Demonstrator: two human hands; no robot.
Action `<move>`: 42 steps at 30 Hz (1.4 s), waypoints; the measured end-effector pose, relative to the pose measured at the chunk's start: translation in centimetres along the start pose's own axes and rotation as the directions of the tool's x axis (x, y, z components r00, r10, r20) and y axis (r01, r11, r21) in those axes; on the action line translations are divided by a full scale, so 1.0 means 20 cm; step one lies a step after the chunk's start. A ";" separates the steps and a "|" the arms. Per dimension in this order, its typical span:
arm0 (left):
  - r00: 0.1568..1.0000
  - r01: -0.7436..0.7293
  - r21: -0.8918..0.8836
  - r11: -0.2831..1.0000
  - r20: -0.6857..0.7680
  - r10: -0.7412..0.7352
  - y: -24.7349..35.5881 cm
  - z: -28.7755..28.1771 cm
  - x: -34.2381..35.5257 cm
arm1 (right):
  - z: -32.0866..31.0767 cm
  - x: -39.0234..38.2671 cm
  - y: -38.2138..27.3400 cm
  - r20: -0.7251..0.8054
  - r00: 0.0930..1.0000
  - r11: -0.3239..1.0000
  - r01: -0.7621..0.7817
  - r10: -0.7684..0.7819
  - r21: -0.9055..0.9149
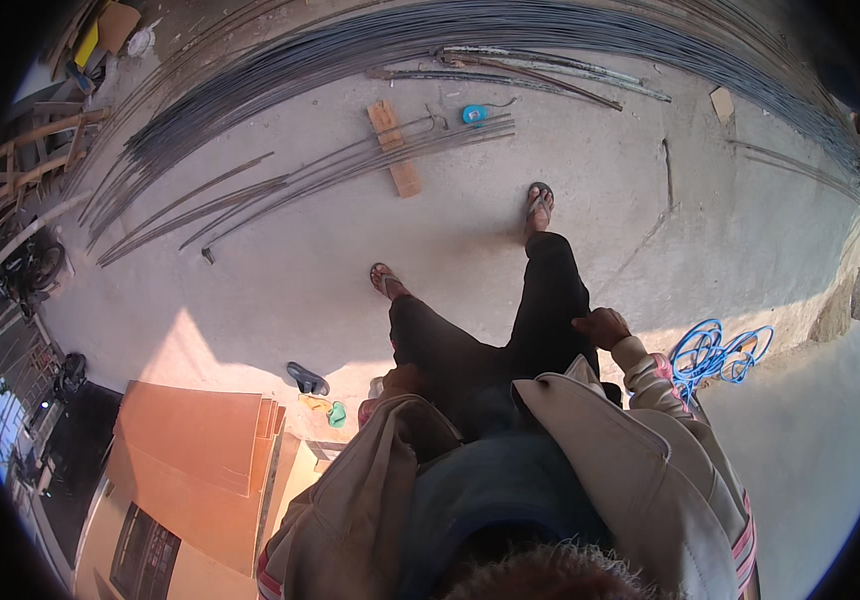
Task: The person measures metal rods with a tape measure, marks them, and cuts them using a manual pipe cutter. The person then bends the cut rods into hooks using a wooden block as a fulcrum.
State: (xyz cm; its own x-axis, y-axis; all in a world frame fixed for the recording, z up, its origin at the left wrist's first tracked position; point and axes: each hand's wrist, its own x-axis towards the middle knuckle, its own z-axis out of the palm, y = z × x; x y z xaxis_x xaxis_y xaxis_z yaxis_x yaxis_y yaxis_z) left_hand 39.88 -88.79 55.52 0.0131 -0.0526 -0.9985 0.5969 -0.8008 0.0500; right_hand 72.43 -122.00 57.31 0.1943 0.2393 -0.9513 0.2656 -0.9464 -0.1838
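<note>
I am sitting with my legs apart, in dark trousers [548,290] and a beige jacket [610,440]. My right hand [605,327] is at the outer side of my right thigh, its fingers curled against the trouser leg. Low on my left thigh lies my left hand [402,380], dark against the cloth and partly covered by the sleeve, so its fingers are hard to make out. Beyond my sandalled feet, several thin metal rods [300,180] lie across a wooden board [393,150]. Beside them is a small round blue object [474,115].
A long bundle of steel rods [430,30] curves across the far floor, with several pipes [550,75] before it. Coiled blue hose [710,355] lies at right. A dark shoe [307,378] and brown sheets [190,440] are at left, near a motorcycle [35,265].
</note>
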 end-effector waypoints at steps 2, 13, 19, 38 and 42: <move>0.999 0.031 0.054 0.998 0.034 -0.033 0.25 -0.08 -0.07 | -0.11 -0.05 0.19 0.071 0.996 0.994 0.037 -0.045 0.099; 0.976 -0.070 -0.326 0.943 -0.216 -0.003 0.83 -0.36 -0.36 | -0.31 -0.16 0.57 0.213 0.960 0.982 0.170 -0.184 0.080; 0.968 -0.203 -0.431 0.879 -0.223 0.114 0.97 -0.66 -0.34 | -0.66 -0.11 0.53 0.445 0.865 0.960 0.277 -0.233 -0.036; 0.888 -0.428 -0.520 -0.739 -0.394 -0.237 0.95 -1.49 2.42 | -1.32 2.82 -0.42 -0.012 0.560 0.440 0.637 -0.828 -0.633; 0.828 -0.410 -0.358 -0.839 -0.533 -0.177 0.97 -1.52 2.54 | -1.22 2.97 -0.40 0.077 0.597 0.437 0.663 -0.799 -0.608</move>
State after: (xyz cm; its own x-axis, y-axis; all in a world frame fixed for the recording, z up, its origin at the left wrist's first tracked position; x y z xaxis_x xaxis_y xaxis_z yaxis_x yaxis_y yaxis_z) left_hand 76.42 -88.90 5.03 0.3321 0.4163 -0.8464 -0.2186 0.9069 0.3603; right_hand 104.93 -94.84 8.32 -0.1685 0.8821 -0.4398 0.8191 -0.1229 -0.5603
